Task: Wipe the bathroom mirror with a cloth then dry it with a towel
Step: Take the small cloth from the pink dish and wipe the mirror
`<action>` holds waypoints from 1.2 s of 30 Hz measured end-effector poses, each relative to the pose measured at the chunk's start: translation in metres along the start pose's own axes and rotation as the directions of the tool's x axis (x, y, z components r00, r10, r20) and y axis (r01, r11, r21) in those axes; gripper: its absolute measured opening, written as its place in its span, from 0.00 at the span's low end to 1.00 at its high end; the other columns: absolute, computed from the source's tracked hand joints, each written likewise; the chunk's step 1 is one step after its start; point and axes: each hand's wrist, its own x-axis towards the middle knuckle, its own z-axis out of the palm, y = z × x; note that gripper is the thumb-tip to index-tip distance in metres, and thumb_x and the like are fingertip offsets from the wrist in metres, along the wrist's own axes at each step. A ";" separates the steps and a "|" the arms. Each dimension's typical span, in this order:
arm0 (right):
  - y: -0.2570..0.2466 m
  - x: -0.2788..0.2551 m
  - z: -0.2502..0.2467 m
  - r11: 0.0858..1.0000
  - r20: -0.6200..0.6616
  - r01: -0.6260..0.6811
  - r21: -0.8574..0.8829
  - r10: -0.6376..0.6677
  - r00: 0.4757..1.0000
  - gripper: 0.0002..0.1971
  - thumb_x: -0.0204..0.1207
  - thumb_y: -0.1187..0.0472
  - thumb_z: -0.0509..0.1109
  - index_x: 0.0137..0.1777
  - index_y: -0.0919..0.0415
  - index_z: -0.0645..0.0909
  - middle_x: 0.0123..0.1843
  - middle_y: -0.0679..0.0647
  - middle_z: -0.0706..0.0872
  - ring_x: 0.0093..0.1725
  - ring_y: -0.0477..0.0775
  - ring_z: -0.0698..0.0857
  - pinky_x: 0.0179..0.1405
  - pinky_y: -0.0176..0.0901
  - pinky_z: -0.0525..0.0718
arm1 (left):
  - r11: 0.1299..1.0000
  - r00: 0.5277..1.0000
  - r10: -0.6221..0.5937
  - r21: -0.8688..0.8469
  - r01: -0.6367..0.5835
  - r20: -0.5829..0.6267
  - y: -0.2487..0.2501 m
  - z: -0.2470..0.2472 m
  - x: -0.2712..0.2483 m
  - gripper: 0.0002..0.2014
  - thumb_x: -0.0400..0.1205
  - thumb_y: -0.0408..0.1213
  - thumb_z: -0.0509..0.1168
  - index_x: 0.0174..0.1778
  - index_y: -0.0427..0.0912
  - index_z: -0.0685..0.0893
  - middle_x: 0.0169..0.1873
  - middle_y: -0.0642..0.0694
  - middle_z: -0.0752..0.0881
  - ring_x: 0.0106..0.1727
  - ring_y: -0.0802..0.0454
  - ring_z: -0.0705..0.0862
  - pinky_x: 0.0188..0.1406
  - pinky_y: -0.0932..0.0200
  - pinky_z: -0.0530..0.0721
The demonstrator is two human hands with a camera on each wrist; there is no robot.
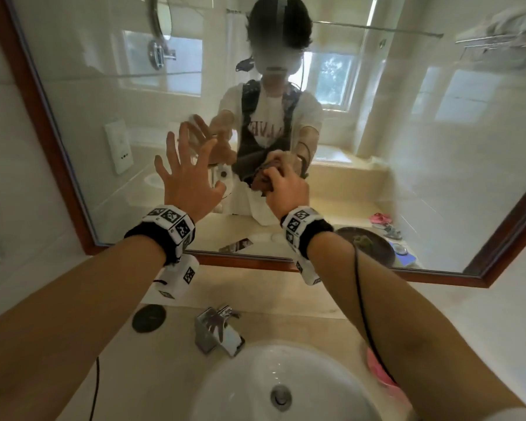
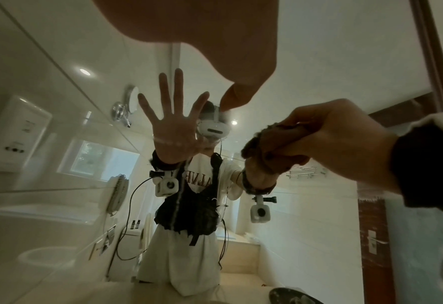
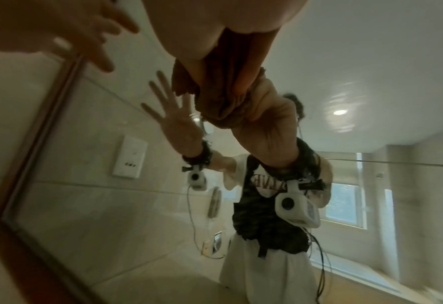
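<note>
Above the beige stone tabletop (image 1: pixel 301 299) and its round white basin (image 1: pixel 255 387) hangs the large wood-framed bathroom mirror (image 1: pixel 438 147), its glass showing the person at work. The left hand (image 1: pixel 185 174) is raised before the glass with its grip wide, fingers spread and holding nothing. Just beside it, the right hand (image 1: pixel 287 189) has its grip closed around a bunched brown cloth (image 1: pixel 263 182), which is held against the mirror's lower middle.

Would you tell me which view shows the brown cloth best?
Right wrist: the cloth fills the centre, bunched in the right hand. Left wrist shows it from the side; in the head view the hand mostly hides it.
</note>
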 end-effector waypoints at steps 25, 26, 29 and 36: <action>-0.081 0.014 0.033 0.979 -0.027 0.184 -0.088 -0.187 0.982 0.15 0.71 0.60 0.74 0.58 0.60 0.81 0.56 0.63 0.82 0.46 0.64 0.84 0.35 0.50 0.84 | 0.996 0.997 -0.077 -0.044 0.078 0.027 -0.109 0.004 -0.006 0.43 0.73 0.38 0.72 0.83 0.55 0.60 0.87 0.39 0.41 0.87 0.35 0.40 0.79 0.23 0.49; -0.096 0.016 0.040 0.973 -0.005 0.214 -0.091 -0.216 0.976 0.16 0.71 0.60 0.75 0.57 0.60 0.82 0.54 0.63 0.82 0.44 0.64 0.84 0.33 0.49 0.84 | 0.995 0.996 -0.088 -0.035 0.089 0.021 -0.119 0.003 -0.007 0.43 0.72 0.39 0.73 0.82 0.55 0.60 0.87 0.39 0.41 0.87 0.35 0.41 0.78 0.23 0.50; -0.140 0.024 0.059 0.950 0.050 0.296 -0.100 -0.293 0.955 0.15 0.68 0.61 0.77 0.54 0.61 0.83 0.50 0.64 0.83 0.38 0.65 0.84 0.29 0.46 0.80 | 0.991 0.991 -0.132 -0.018 0.132 0.004 -0.150 -0.002 -0.011 0.43 0.71 0.37 0.72 0.82 0.55 0.61 0.87 0.39 0.42 0.87 0.33 0.43 0.79 0.23 0.53; -0.216 0.022 0.104 0.929 0.138 0.353 -0.111 -0.337 0.931 0.17 0.75 0.59 0.71 0.64 0.57 0.77 0.59 0.61 0.80 0.49 0.61 0.83 0.34 0.47 0.77 | 0.980 0.980 -0.198 0.016 0.198 -0.004 -0.205 -0.008 -0.021 0.45 0.67 0.35 0.69 0.82 0.55 0.63 0.87 0.37 0.45 0.86 0.33 0.46 0.79 0.26 0.57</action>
